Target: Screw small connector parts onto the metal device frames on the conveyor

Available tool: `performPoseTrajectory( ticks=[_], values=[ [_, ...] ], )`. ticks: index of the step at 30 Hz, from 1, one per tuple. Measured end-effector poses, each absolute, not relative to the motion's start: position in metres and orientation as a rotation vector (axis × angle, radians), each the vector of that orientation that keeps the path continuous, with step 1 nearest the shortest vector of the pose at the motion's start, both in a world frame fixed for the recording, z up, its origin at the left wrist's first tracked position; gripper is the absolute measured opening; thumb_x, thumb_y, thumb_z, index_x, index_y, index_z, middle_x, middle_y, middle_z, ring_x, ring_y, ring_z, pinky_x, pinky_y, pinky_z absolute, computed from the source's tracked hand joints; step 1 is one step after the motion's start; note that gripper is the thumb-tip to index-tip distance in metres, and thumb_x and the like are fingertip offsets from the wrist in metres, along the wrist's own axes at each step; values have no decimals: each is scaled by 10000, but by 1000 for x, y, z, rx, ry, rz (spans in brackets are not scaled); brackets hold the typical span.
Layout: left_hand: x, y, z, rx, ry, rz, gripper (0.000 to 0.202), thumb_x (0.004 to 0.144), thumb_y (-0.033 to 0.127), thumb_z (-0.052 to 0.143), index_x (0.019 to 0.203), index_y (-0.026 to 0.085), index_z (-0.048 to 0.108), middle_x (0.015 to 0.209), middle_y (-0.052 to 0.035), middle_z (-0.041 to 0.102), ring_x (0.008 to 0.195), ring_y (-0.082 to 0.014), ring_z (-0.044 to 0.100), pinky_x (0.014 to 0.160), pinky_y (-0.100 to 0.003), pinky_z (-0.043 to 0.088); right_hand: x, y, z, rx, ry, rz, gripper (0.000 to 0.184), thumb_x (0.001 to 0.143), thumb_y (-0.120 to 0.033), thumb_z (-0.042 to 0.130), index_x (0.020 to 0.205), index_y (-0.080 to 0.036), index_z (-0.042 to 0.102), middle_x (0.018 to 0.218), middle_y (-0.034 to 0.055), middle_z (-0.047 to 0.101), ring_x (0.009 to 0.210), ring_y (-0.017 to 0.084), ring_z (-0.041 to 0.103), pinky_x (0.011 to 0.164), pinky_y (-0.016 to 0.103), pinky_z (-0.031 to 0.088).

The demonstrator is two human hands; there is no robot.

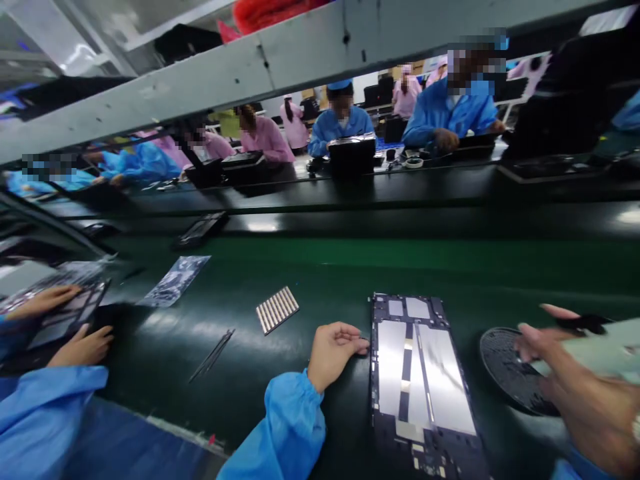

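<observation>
My left hand (337, 350) is closed, thumb and fingertips pressed together beside the left edge of an opened tablet (420, 373). Whether anything small is in that pinch I cannot make out. The tablet lies flat, its silver battery panels and dark frame facing up. Slightly blurred at the right, my right hand (585, 393) grips a pale green electric screwdriver (595, 350) with a black lever. Its front end points left over a round black tray (500, 363) with a textured surface; small contents cannot be told apart.
A strip of small pale pieces (277, 310), thin dark rods (213, 355) and a silvery bag (177, 280) lie leftward on the green bench. At far left, a co-worker's hands (83, 347) hold another device. A grey beam (300, 50) crosses overhead; people work opposite.
</observation>
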State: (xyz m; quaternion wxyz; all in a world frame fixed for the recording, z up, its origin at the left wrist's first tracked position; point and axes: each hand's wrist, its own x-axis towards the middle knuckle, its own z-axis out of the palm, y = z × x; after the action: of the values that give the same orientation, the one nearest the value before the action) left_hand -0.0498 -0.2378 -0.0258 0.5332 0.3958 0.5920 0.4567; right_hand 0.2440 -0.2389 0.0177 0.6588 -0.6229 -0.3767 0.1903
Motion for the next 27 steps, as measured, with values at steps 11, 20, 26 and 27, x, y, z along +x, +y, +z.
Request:
performPoseTrajectory(
  ticks=[11,20,26,27],
  values=[
    [-39,-216,-31,1537,1388,800,119,781,202,634,779,140,735,724,-39,702,602,-127,633,617,-234,487,177,-259,40,-1210,-1024,837,474,656,-379,796,1033,-225,553,485,-65,553,437,172,529,480,322,476],
    [-37,-202,-34,1483,1361,835,67,679,192,729,728,148,718,679,-17,674,614,-126,602,608,-231,482,129,-236,23,-987,-1330,908,300,804,-307,701,573,-205,540,498,-15,551,488,158,562,579,337,495],
    [-38,-193,-44,1194,1279,778,124,625,193,739,663,125,642,536,15,622,464,-100,569,413,-184,466,83,-209,20,-939,-1286,973,222,750,-289,732,911,-191,615,465,-64,553,401,137,521,487,298,468],
    [-38,-192,-45,1172,1268,780,116,628,181,731,656,123,635,528,19,615,452,-94,565,408,-181,471,79,-206,18,-945,-1284,985,280,744,-286,736,973,-184,612,464,-70,549,395,135,517,482,294,466]
  ],
)
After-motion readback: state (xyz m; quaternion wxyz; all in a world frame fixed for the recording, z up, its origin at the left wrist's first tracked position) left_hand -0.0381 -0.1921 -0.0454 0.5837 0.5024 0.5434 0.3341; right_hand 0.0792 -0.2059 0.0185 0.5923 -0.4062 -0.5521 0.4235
